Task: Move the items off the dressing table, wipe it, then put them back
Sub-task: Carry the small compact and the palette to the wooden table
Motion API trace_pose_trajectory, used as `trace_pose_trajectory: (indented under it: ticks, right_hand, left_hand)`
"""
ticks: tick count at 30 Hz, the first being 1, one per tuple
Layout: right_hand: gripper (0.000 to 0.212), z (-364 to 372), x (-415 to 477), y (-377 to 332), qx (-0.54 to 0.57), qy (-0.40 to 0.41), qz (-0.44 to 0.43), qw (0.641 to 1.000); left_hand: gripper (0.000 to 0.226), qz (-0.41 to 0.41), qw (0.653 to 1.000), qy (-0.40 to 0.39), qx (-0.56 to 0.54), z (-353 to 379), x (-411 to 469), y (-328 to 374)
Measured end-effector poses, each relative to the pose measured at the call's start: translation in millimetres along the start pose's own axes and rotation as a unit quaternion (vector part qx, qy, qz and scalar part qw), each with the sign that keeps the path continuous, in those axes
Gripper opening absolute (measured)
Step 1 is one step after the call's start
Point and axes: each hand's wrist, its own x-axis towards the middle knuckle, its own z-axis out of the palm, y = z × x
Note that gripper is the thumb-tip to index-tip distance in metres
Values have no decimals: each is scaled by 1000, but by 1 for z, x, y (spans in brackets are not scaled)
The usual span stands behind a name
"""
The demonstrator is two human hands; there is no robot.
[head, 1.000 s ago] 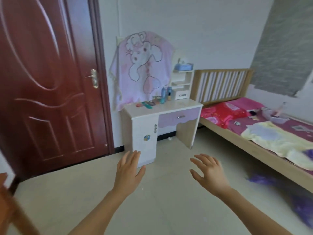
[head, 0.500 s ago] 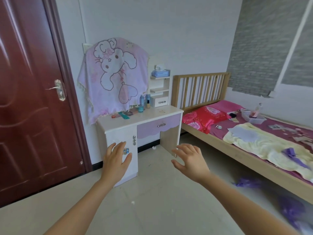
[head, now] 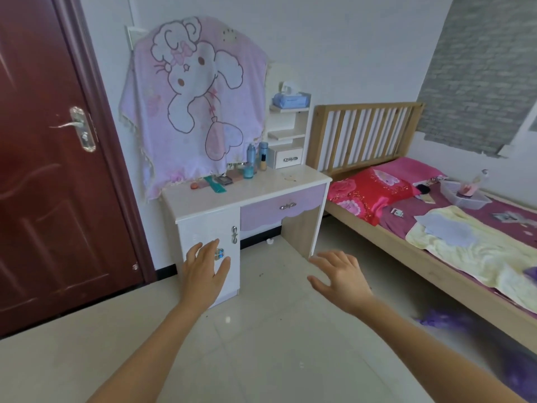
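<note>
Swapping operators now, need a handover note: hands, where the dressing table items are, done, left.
Hands: left hand and right hand both open, empty, held out toward the dressing table.
Items: blue bottles, small jar, compact and teal comb sit along the tabletop's back edge; tissue box on the top shelf.
Done: nothing moved off.
Left: clear the top, wipe, put everything back.

Single feed: I am on the wide-angle head camera, set above counter-top height and pitched forward and down. It faces the white-and-lilac dressing counter (head: 261,193) across the pale floor tiles (head: 261,344), near but out of reach. The left hand (head: 205,274) and right hand (head: 340,283) enter from the bottom. A dark red panelled door (head: 43,199) fills the left edge, and a wooden-framed bed (head: 366,107) the right.
</note>
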Motion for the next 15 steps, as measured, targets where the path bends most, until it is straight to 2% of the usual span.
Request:
trace_pose_trajectory:
  ticks: [2, 6, 15]
  right_hand:
    - [44, 18, 13, 7, 5, -22, -6, 1000]
    - [43, 34, 66, 24, 38, -10, 0, 999]
    - [46, 75, 208, 81, 73, -2, -59, 996]
  left_hand:
    - [45, -16, 1000, -5, -4, 12, 6, -11]
    - [45, -41, 999, -7, 7, 29, 32, -28]
    - [48, -57, 996, 48, 44, 70, 157, -21]
